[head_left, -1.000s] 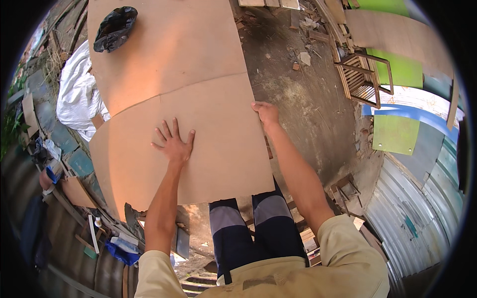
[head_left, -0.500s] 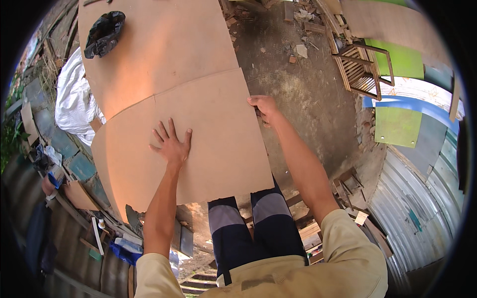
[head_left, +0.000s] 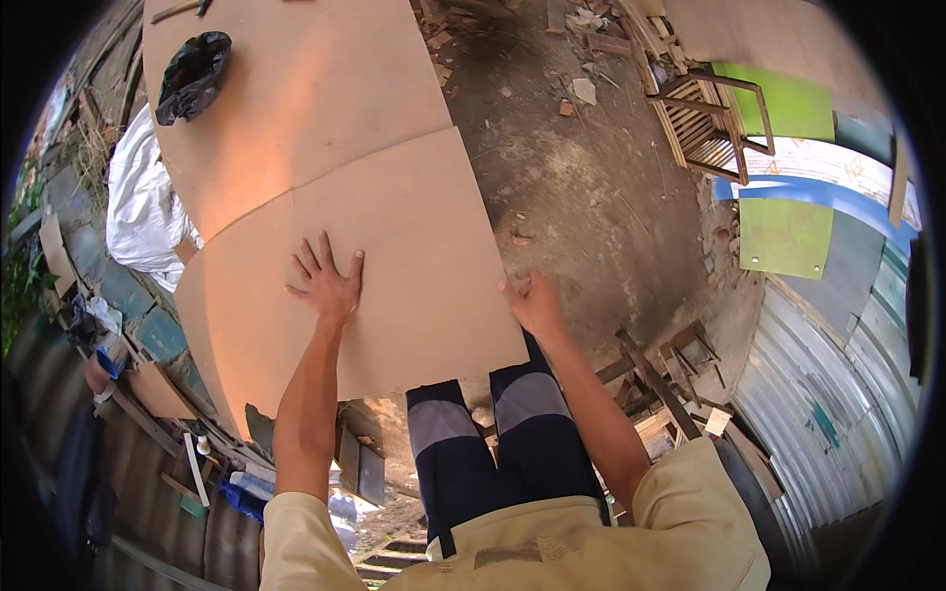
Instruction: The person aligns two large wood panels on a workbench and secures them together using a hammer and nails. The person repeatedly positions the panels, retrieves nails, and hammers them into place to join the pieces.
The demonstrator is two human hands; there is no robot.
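Directly before the person lies a brown sheet (head_left: 404, 256), its far edge meeting or overlapping a second brown sheet (head_left: 315, 79). The left grip (head_left: 329, 288) rests on it palm down, fingers spread apart, likely to steady it; the right grip (head_left: 537, 305) meets its right edge, perhaps guiding it, though whether clamped I cannot tell. Beyond, a black bag (head_left: 195, 77) sits well apart from both.

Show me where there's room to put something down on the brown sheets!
The near brown sheet has a bare patch between the left hand and the right hand. The far brown sheet is bare between the black bag and the sheet's right edge. It's crowded at that sheet's top left, with the bag and part of a tool.
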